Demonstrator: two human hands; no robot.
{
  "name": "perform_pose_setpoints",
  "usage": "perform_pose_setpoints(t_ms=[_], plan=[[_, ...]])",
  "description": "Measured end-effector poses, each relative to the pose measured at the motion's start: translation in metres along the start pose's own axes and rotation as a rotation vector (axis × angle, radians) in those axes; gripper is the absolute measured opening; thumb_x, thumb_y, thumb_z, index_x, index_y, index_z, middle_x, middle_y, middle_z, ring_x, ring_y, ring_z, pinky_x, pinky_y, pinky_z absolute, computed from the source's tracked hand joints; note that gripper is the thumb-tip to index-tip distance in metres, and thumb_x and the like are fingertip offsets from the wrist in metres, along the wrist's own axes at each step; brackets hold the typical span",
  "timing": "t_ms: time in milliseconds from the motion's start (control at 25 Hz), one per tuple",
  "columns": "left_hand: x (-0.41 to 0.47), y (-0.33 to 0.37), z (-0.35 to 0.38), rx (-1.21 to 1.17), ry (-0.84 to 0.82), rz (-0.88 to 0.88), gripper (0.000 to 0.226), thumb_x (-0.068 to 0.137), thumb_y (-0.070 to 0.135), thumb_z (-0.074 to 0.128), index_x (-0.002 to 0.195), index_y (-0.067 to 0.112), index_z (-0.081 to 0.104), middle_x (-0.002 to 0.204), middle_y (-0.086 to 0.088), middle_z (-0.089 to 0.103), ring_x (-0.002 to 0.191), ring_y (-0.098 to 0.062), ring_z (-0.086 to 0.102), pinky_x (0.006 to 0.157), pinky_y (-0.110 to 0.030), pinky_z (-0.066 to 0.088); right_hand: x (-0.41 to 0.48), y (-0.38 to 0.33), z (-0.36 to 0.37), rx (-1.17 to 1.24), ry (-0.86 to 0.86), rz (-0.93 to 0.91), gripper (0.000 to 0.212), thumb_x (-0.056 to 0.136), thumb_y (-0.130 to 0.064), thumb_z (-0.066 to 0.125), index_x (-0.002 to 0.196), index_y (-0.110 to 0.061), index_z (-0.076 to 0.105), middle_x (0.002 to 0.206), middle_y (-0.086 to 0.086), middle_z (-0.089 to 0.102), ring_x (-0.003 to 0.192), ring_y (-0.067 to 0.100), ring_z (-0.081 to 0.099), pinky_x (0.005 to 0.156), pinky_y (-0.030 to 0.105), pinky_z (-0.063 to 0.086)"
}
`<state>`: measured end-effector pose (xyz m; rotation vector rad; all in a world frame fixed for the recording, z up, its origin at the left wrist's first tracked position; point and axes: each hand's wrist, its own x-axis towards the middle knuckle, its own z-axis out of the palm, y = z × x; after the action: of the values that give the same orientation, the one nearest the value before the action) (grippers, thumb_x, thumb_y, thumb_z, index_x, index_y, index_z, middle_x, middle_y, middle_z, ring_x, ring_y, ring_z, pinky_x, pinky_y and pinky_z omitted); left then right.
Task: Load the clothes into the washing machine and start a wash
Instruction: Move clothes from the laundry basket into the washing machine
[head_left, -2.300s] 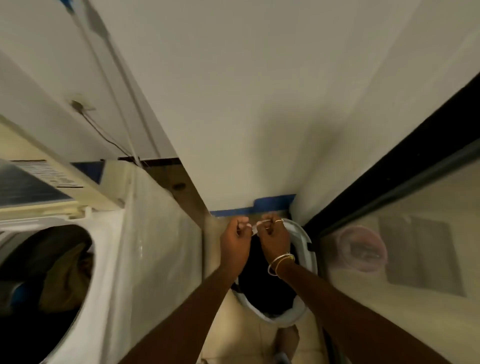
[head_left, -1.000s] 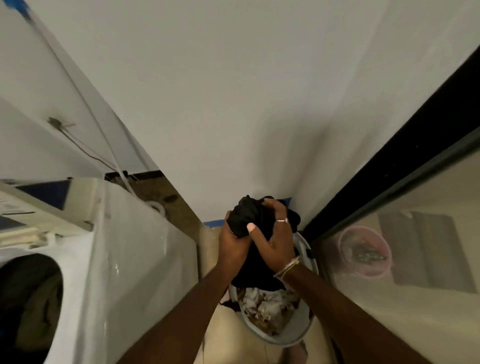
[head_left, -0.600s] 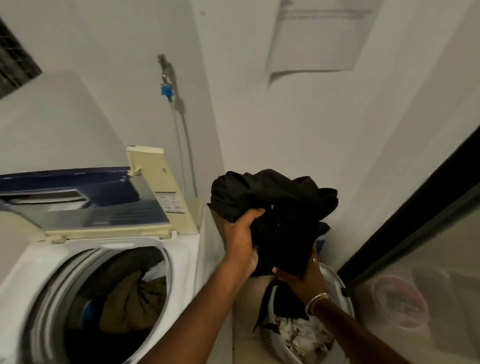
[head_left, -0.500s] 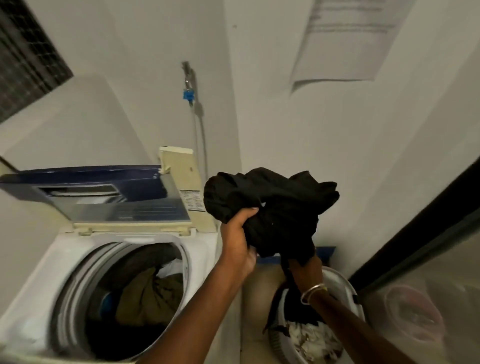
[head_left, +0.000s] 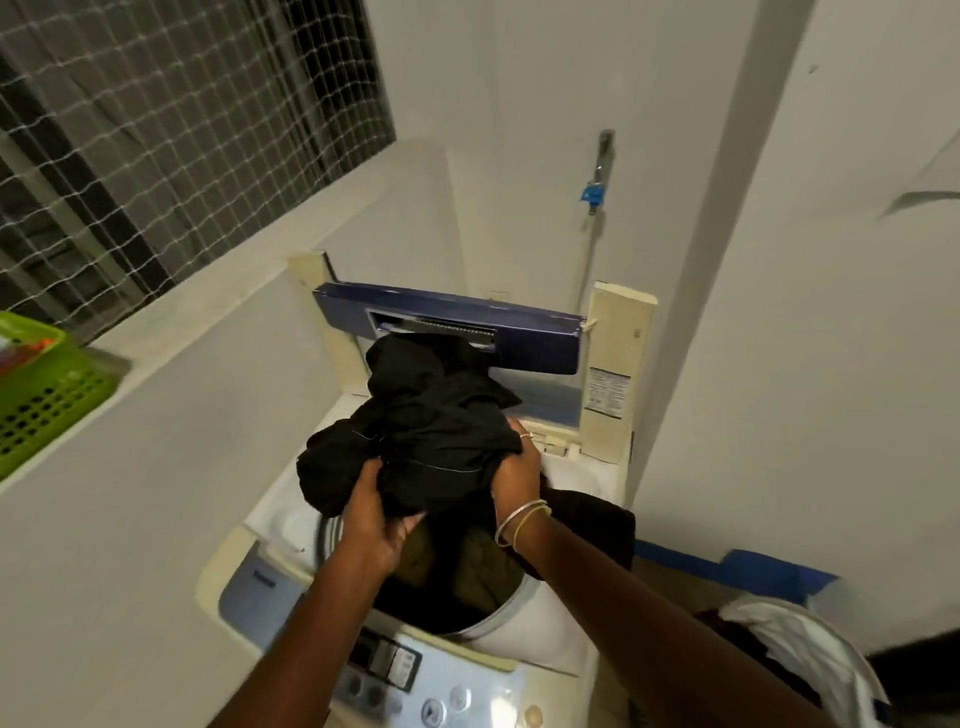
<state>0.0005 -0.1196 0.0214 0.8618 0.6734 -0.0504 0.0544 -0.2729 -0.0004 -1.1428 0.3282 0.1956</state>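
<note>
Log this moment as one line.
step: loading | left hand grips black clothes | right hand grips black clothes | above open washing machine

Dim, soft light; wide-angle edges bent, blurred.

Washing machine (head_left: 270, 525): lid (head_left: 519, 332) upright along rear edge, control panel (head_left: 441, 691) along front edge. Clothes bundle (head_left: 431, 431) above drum (head_left: 498, 623); other clothes (head_left: 483, 571) inside. Crate (head_left: 47, 410) on ledge (head_left: 171, 312), left. Laundry basket (head_left: 810, 649) on floor, right.
</note>
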Motion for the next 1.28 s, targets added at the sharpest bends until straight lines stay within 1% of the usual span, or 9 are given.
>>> perform_pose_setpoints(t_ms=[80, 200, 320, 440, 560, 760, 920, 1080, 1280], plan=[[0.006, -0.003, -0.022, 0.303, 0.114, -0.157, 0.039, 0.090, 0.040, 0.062, 0.119, 0.016, 0.067, 0.119, -0.015, 0.068, 0.103, -0.038, 0.064, 0.073, -0.049, 0.059, 0.008, 0.012, 0.007, 0.050, -0.027, 0.140, 0.046, 0.093, -0.011, 0.052, 0.137, -0.018, 0.048, 0.139, 0.008, 0.053, 0.121, 0.031, 0.054, 0.106, 0.046, 0.042], [0.021, -0.020, -0.041, 0.513, 0.252, -0.256, 0.046, 0.084, 0.035, 0.070, 0.120, 0.007, 0.063, 0.111, -0.015, 0.066, 0.099, -0.037, 0.060, 0.085, -0.048, 0.052, 0.018, 0.032, -0.009, -0.264, 0.118, 0.237, 0.070, 0.082, -0.003, 0.063, 0.146, -0.016, 0.036, 0.139, 0.009, 0.051, 0.106, 0.028, 0.057, 0.094, 0.036, 0.047], [0.021, -0.043, -0.015, 0.538, 0.257, -0.153, 0.037, 0.091, 0.028, 0.065, 0.123, 0.011, 0.059, 0.111, -0.010, 0.058, 0.097, -0.027, 0.055, 0.083, -0.042, 0.047, 0.019, 0.028, -0.032, -0.530, 0.107, 0.188, 0.057, 0.079, -0.017, 0.068, 0.134, -0.017, 0.052, 0.133, 0.008, 0.058, 0.109, 0.024, 0.057, 0.103, 0.034, 0.044], [0.013, -0.076, 0.027, 0.597, 0.219, 0.049, 0.010, 0.091, 0.020, 0.060, 0.087, 0.012, 0.066, 0.087, -0.006, 0.063, 0.077, -0.019, 0.059, 0.071, -0.035, 0.050, 0.010, 0.004, -0.049, -0.741, -0.079, -0.001, 0.033, 0.085, -0.010, 0.065, 0.117, -0.016, 0.063, 0.127, 0.011, 0.063, 0.115, 0.030, 0.059, 0.106, 0.037, 0.044], [-0.002, -0.119, 0.071, 0.724, 0.105, 0.323, 0.011, 0.089, 0.019, 0.057, 0.087, 0.022, 0.068, 0.088, 0.001, 0.072, 0.084, -0.019, 0.070, 0.080, -0.038, 0.059, -0.009, -0.025, -0.093, -0.490, -0.002, -0.193, 0.020, 0.089, -0.020, 0.062, 0.106, -0.031, 0.063, 0.105, 0.002, 0.071, 0.096, 0.020, 0.070, 0.087, 0.033, 0.057], [-0.039, -0.212, 0.170, 0.914, -0.284, 0.555, 0.010, 0.098, 0.020, 0.058, 0.103, 0.027, 0.063, 0.095, 0.010, 0.070, 0.092, -0.010, 0.069, 0.081, -0.028, 0.057, -0.034, -0.052, -0.218, -0.460, 0.305, -0.332, 0.012, 0.095, -0.022, 0.057, 0.105, -0.025, 0.062, 0.097, -0.007, 0.066, 0.087, 0.007, 0.066, 0.072, 0.014, 0.055], [-0.041, -0.314, 0.224, 1.058, -0.440, 0.499, 0.011, 0.097, 0.018, 0.058, 0.103, 0.026, 0.063, 0.092, 0.012, 0.069, 0.088, -0.005, 0.067, 0.079, -0.032, 0.058, -0.039, -0.048, -0.335, -0.402, 0.505, -0.291, 0.010, 0.090, -0.020, 0.060, 0.095, -0.029, 0.062, 0.085, -0.006, 0.069, 0.079, 0.011, 0.067, 0.069, 0.024, 0.055], [-0.022, -0.422, 0.238, 1.152, -0.498, 0.303, 0.009, 0.099, 0.027, 0.056, 0.101, 0.031, 0.064, 0.094, 0.008, 0.070, 0.089, -0.009, 0.068, 0.084, -0.040, 0.058, -0.031, -0.001, -0.453, -0.557, 0.544, -0.154, 0.007, 0.092, -0.025, 0.060, 0.098, -0.024, 0.061, 0.085, -0.005, 0.069, 0.079, 0.011, 0.066, 0.076, 0.030, 0.055], [0.027, -0.544, 0.208, 1.249, -0.471, 0.059, 0.013, 0.098, 0.029, 0.052, 0.095, 0.036, 0.063, 0.094, 0.009, 0.070, 0.089, -0.009, 0.069, 0.086, -0.040, 0.058, -0.013, 0.097, -0.578, -0.783, 0.501, 0.203, 0.024, 0.093, -0.026, 0.058, 0.115, -0.017, 0.059, 0.096, 0.003, 0.071, 0.096, 0.021, 0.066, 0.082, 0.021, 0.043]])
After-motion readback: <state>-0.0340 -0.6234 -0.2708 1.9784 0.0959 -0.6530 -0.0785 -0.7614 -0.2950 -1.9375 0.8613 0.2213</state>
